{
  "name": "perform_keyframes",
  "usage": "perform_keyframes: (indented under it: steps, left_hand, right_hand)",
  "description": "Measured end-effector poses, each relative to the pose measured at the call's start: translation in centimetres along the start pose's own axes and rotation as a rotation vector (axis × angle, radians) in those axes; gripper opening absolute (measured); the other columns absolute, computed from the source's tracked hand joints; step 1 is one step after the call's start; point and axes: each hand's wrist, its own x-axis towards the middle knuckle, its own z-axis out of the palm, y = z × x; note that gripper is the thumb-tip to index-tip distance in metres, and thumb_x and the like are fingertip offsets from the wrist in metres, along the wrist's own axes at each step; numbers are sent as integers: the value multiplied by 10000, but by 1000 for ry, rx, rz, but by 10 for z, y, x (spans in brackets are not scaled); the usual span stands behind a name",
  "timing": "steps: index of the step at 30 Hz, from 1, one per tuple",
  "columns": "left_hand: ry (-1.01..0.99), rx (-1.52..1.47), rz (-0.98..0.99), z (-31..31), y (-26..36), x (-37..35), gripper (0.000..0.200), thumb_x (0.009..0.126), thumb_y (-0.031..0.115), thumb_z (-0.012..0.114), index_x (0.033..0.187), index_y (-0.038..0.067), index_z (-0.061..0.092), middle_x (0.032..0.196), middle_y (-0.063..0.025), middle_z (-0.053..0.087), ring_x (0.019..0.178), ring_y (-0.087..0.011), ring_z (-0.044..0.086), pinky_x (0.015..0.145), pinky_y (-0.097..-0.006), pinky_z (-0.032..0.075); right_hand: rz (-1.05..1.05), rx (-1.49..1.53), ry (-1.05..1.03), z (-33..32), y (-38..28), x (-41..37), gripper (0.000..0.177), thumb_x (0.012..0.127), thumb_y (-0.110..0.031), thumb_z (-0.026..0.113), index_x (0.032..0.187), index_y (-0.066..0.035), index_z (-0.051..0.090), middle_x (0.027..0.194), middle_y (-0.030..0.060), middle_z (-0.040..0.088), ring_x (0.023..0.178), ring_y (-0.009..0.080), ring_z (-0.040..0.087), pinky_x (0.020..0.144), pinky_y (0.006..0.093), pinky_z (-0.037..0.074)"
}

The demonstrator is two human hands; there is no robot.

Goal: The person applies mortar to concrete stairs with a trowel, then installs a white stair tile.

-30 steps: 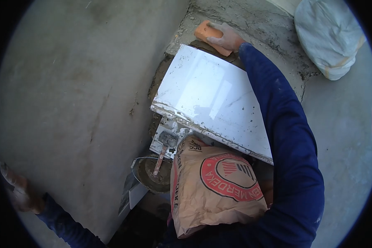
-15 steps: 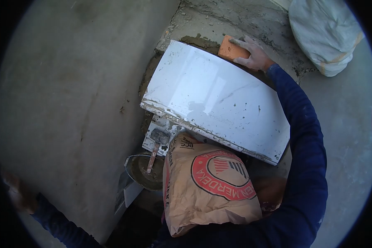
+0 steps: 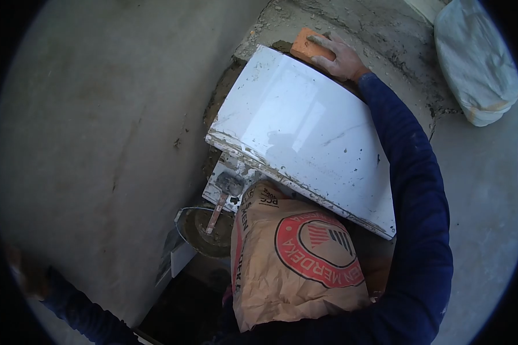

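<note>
My right hand [image 3: 344, 60] grips an orange brick [image 3: 303, 47] with thumb and fingers spread over its side. The brick rests on mortar [image 3: 282, 46] along the far edge of a white glossy slab [image 3: 296, 109], whose near edge is caked with mortar. Far to the left, my left hand [image 3: 27, 275] is blurred and dark against the grey wall, so its fingers cannot be made out. A brown paper cement sack [image 3: 265, 276] with a red round print covers my lap.
Left of the sack stands a bucket [image 3: 190, 233] of grey mortar. A mortar-smeared trowel [image 3: 218, 210] lies across its rim and a smaller white tile piece [image 3: 220, 168]. A pale woven sack [image 3: 477, 63] sits at upper right. The grey wall [image 3: 98, 115] rises on the left.
The view has shifted slightly. My right hand and the brick have moved a little left along the slab's far edge. My left hand stays by the wall.
</note>
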Motion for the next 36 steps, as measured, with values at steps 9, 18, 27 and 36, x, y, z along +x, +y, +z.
perform_keyframes:
  steps: [9, 18, 27, 36]
  left_hand:
    - [-60, 42, -24, -3, 5, 3, 457, 1010, 364, 548, 1286, 3, 602, 1412, -263, 442, 1318, -410, 415, 1072, -557, 356]
    - [-68, 78, 11, -3, 4, -1, 452, 1013, 355, 542, 1286, 0, 603, 1419, -262, 440, 1334, -401, 404, 1077, -552, 354]
    - [-73, 85, 24, -6, 0, 0, 445, 1016, 344, 538, 1286, -4, 604, 1424, -260, 437, 1347, -394, 393, 1082, -547, 351]
    - [-68, 69, 37, -7, -3, 0, 437, 1018, 332, 535, 1286, -7, 604, 1430, -258, 435, 1361, -387, 382, 1087, -542, 349]
  right_hand:
    - [20, 58, -17, 21, -12, 43, 670, 875, -551, 646, 1426, -187, 536, 1208, 172, 550, 1188, 346, 547, 1011, 426, 446]
    - [25, 148, -28, 41, -43, 99, 682, 830, -612, 679, 1374, -209, 602, 1211, 175, 546, 1189, 343, 549, 1035, 424, 430]
    - [66, 289, -138, 46, -24, 124, 879, 759, -637, 739, 1455, -154, 502, 1464, 212, 477, 1346, 365, 465, 1123, 419, 372]
    - [111, 315, -126, 42, -24, 113, 927, 719, -640, 776, 1443, -122, 515, 1453, 209, 496, 1342, 370, 474, 1127, 431, 370]
